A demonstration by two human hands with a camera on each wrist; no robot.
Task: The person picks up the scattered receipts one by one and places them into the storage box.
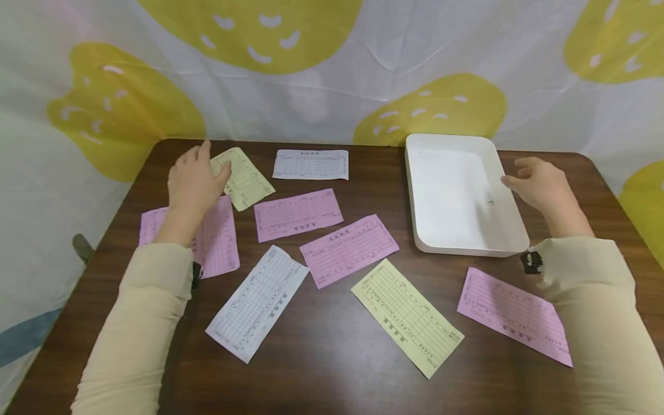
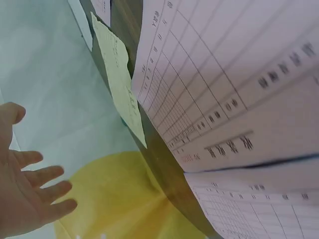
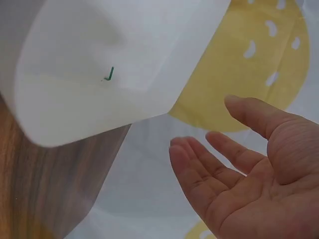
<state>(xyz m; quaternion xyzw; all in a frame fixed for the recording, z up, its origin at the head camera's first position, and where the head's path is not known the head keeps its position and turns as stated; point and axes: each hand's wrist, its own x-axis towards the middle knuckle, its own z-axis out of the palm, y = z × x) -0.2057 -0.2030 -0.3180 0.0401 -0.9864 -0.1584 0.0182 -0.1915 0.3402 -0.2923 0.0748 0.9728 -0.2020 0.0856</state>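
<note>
My left hand (image 1: 193, 181) is at the back left, held above the table with fingers spread and nothing in them. A yellow printed slip (image 1: 246, 183) lies just right of it. Pink slips (image 1: 218, 242), seemingly two overlapping in the left wrist view, lie under that wrist, partly hidden by the arm. My right hand (image 1: 542, 184) hovers beside the right wall of a white tray (image 1: 451, 196), its fingers loosely bent and holding nothing. In the right wrist view a small gap separates the hand (image 3: 249, 169) from the tray (image 3: 75, 114). A small green mark shows inside the tray.
Two more pink slips (image 1: 298, 214) (image 1: 350, 251) lie mid-table, with white slips (image 1: 311, 165) (image 1: 257, 302) behind and in front. Another yellow slip (image 1: 408, 317) lies front centre. A pink slip (image 1: 513, 314) is partly under the right sleeve. A patterned curtain (image 1: 311, 104) hangs behind the table.
</note>
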